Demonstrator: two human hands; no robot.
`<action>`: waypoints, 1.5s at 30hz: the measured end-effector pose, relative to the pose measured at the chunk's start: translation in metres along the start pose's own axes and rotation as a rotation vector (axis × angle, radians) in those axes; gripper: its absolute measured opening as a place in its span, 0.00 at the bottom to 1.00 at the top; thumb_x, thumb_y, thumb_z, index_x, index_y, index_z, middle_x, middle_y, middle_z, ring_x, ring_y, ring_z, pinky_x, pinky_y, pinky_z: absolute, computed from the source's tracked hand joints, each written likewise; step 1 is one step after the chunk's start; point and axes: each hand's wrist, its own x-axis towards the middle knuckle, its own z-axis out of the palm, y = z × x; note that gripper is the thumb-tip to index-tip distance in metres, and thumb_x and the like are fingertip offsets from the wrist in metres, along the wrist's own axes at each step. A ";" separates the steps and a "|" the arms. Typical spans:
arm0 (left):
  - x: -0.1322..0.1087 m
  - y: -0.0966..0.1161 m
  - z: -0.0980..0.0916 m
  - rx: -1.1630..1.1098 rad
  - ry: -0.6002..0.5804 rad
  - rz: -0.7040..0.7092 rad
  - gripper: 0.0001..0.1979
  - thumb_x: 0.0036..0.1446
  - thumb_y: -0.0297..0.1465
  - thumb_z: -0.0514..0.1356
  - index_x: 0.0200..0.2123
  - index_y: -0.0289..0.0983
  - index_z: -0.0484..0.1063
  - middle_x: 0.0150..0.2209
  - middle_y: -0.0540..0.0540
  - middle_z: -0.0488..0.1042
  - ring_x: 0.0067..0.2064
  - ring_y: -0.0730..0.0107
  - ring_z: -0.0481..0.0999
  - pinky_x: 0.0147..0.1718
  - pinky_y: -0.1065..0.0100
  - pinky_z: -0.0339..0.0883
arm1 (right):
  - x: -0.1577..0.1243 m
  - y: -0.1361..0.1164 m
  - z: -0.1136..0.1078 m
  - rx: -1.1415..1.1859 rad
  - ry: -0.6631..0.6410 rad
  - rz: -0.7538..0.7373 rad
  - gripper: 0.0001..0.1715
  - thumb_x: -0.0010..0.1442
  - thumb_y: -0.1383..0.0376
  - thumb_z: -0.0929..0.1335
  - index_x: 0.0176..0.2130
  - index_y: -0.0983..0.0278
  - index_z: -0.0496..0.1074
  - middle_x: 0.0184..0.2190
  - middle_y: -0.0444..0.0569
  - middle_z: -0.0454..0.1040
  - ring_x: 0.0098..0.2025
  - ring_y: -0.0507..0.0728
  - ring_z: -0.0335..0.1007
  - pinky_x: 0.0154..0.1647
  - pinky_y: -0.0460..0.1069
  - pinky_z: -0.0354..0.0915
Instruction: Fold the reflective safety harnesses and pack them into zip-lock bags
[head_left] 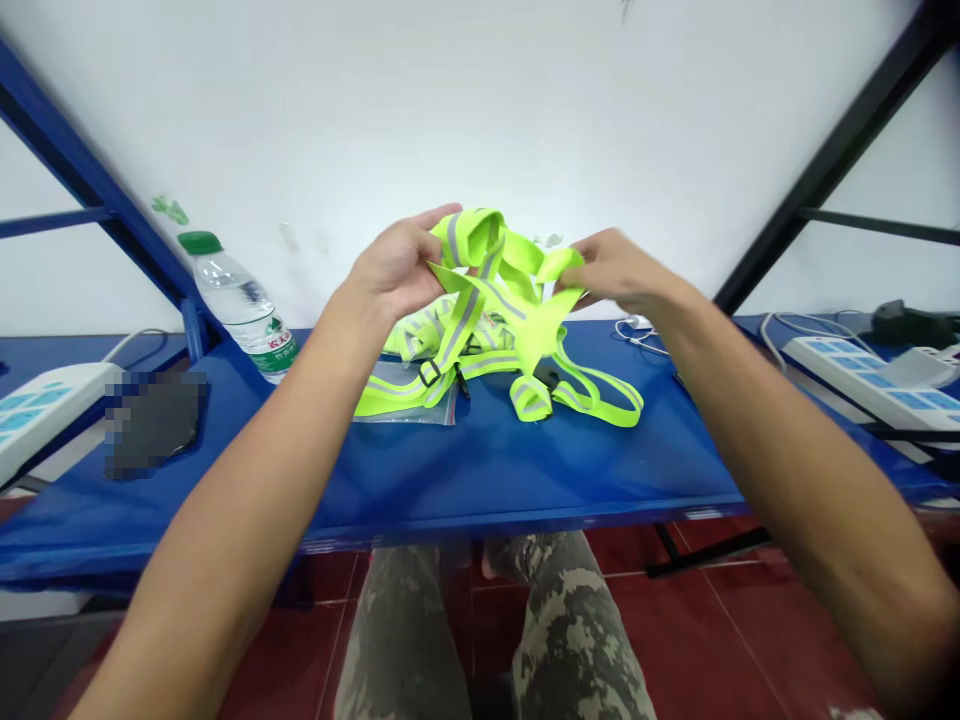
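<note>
tabletop [480,480] centre: reflective vest [525,345] over plastic bag [409,405] | back-left: water bottle [238,305] | left edge: power strip [45,420], blurred flat object [154,425] just beside it, too obscured to name | back-right: cable [634,335] | right edge: second power strip [862,380]

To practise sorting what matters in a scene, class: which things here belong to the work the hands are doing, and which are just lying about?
Part of the work:
left hand
right hand
neon yellow reflective vest
clear plastic bag

Just lying about:
water bottle
white power strip on the left
white power strip on the right
</note>
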 end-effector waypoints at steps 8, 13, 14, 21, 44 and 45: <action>0.009 0.001 -0.006 0.184 0.081 0.011 0.16 0.47 0.23 0.61 0.41 0.39 0.71 0.37 0.44 0.74 0.47 0.54 0.76 0.46 0.51 0.71 | 0.007 0.001 -0.040 0.686 0.208 0.053 0.12 0.53 0.77 0.65 0.37 0.64 0.68 0.34 0.51 0.74 0.39 0.55 0.74 0.46 0.53 0.73; 0.013 -0.019 -0.003 0.409 0.087 -0.232 0.08 0.43 0.23 0.61 0.30 0.34 0.73 0.32 0.40 0.75 0.39 0.52 0.78 0.43 0.47 0.72 | -0.003 -0.006 -0.028 0.563 0.082 0.099 0.08 0.50 0.75 0.68 0.33 0.65 0.72 0.31 0.50 0.75 0.34 0.55 0.73 0.44 0.54 0.74; 0.012 -0.022 -0.005 0.353 0.060 -0.273 0.07 0.42 0.22 0.62 0.30 0.34 0.73 0.32 0.39 0.75 0.39 0.52 0.78 0.44 0.48 0.72 | -0.004 -0.004 -0.027 0.516 0.067 0.117 0.06 0.49 0.74 0.69 0.31 0.66 0.73 0.31 0.51 0.75 0.34 0.56 0.74 0.43 0.55 0.75; 0.006 -0.031 -0.018 -0.045 -0.093 -0.166 0.18 0.44 0.21 0.60 0.41 0.36 0.74 0.44 0.42 0.77 0.52 0.57 0.76 0.56 0.54 0.69 | -0.015 0.013 -0.023 0.373 -0.329 0.194 0.15 0.51 0.59 0.77 0.36 0.65 0.79 0.38 0.57 0.80 0.42 0.64 0.79 0.47 0.61 0.77; 0.014 -0.020 -0.039 0.704 0.200 0.076 0.16 0.43 0.24 0.68 0.39 0.36 0.75 0.29 0.46 0.68 0.31 0.66 0.71 0.30 0.65 0.66 | 0.012 0.005 -0.035 -0.128 0.262 -0.067 0.17 0.47 0.64 0.79 0.31 0.73 0.74 0.22 0.47 0.67 0.26 0.49 0.62 0.26 0.49 0.61; 0.018 -0.024 -0.043 0.647 0.303 0.089 0.14 0.46 0.24 0.66 0.38 0.36 0.74 0.28 0.46 0.68 0.31 0.67 0.71 0.31 0.64 0.66 | 0.015 0.007 -0.046 -0.131 0.387 -0.061 0.17 0.49 0.64 0.78 0.32 0.73 0.74 0.23 0.47 0.67 0.25 0.49 0.61 0.26 0.49 0.60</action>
